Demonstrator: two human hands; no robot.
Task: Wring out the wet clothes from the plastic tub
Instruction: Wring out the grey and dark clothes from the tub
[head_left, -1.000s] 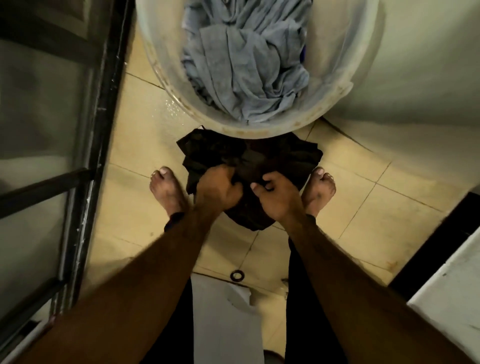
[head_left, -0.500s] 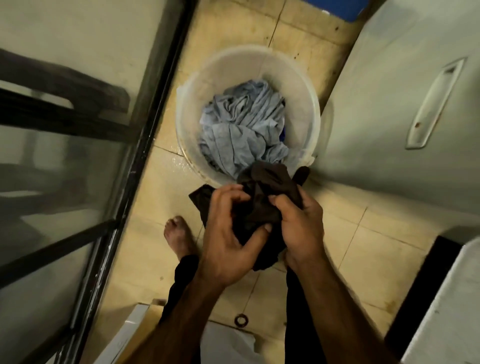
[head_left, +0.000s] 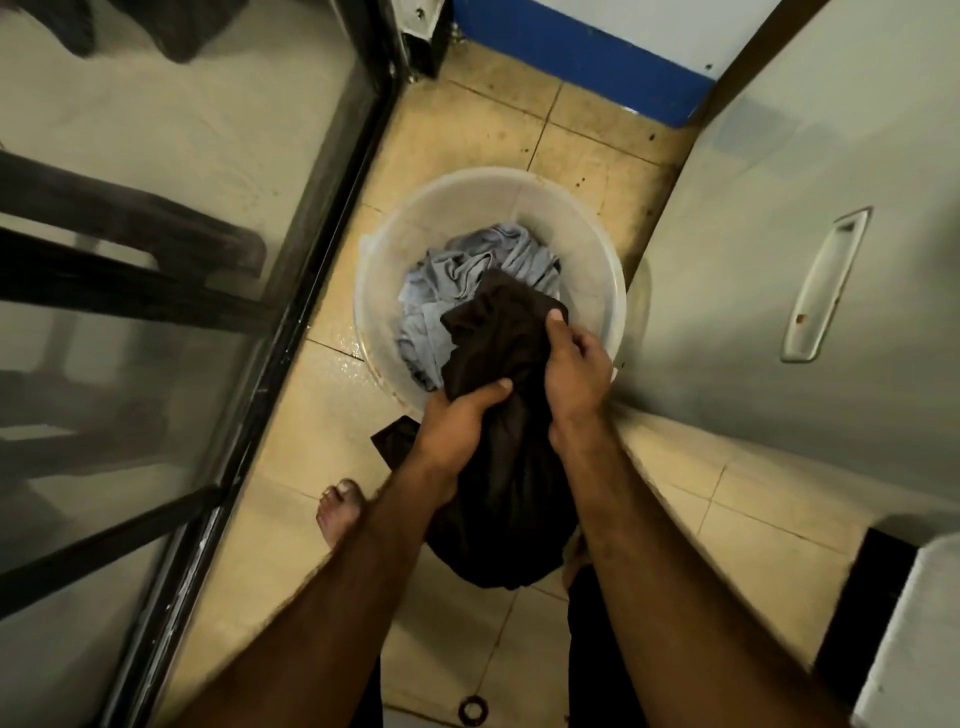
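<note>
I hold the dark brown garment (head_left: 493, 467) bunched up in both hands, in the air over the near edge of the plastic tub (head_left: 602, 249). My left hand (head_left: 460, 423) grips a fold from the seven o'clock side, thumb laid across the top. My right hand (head_left: 576, 371) clamps the cloth at two o'clock from the left one, thumb pointing toward twelve. The hands are close together, with only a ridge of fabric between them.

The garment's upper part stands over the inside of the tub. The rest hangs in a heavy pouch toward six o'clock between my forearms, and a corner sticks out at nine o'clock under my left wrist. In the tub, at eleven o'clock from my hands, lies a crumpled heap of blue-grey clothes (head_left: 452, 291).

The tub is round, pale and translucent, standing on the beige tiled floor (head_left: 519, 130). Water drops (head_left: 345, 364) glisten on the tiles at its eight o'clock side, and my bare left foot (head_left: 340, 512) is at seven o'clock of it. A dark-framed glass door (head_left: 156, 130) runs along nine o'clock. A grey panel (head_left: 779, 156) with a recessed handle (head_left: 826, 286) runs along three, and a blue strip (head_left: 571, 52) crosses at twelve. A small dark ring (head_left: 474, 707) lies at six.
</note>
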